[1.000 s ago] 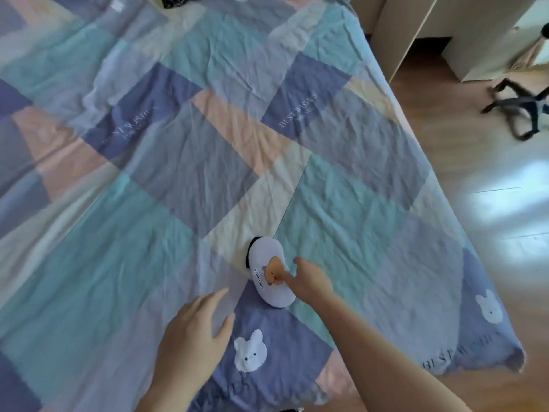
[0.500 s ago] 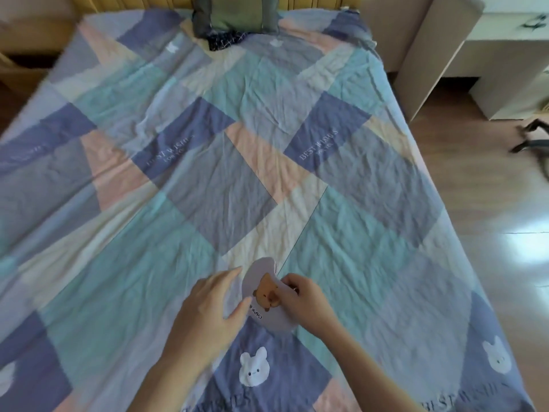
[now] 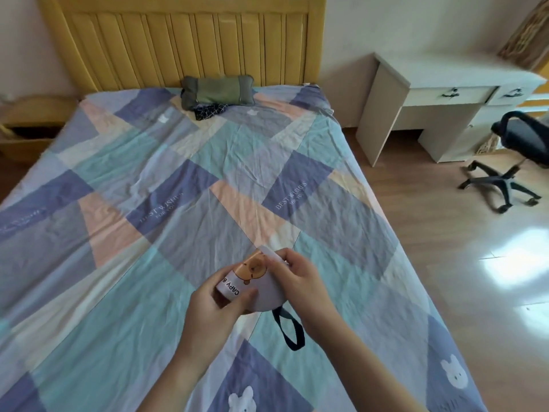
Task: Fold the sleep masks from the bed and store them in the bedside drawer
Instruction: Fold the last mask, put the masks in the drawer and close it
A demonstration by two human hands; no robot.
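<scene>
A folded white sleep mask (image 3: 258, 279) with a brown capybara print is held up above the patchwork bed cover (image 3: 184, 185). My left hand (image 3: 219, 307) grips its lower left edge and my right hand (image 3: 300, 278) pinches its upper right edge. The mask's dark elastic strap (image 3: 289, 330) hangs down in a loop below it. A dark patterned cloth (image 3: 209, 110) lies near the headboard; I cannot tell what it is. A wooden bedside cabinet (image 3: 29, 126) stands at the far left of the bed.
A green pillow (image 3: 218, 90) lies against the yellow headboard (image 3: 184, 40). To the right of the bed stand a white desk (image 3: 439, 93) with drawers and a black office chair (image 3: 514, 156) on the wooden floor (image 3: 463, 263).
The mask was lying on the cover under my right hand. Both hands took hold of it and lifted it, strap dangling. My view has tilted up, bringing the headboard and desk into sight.
</scene>
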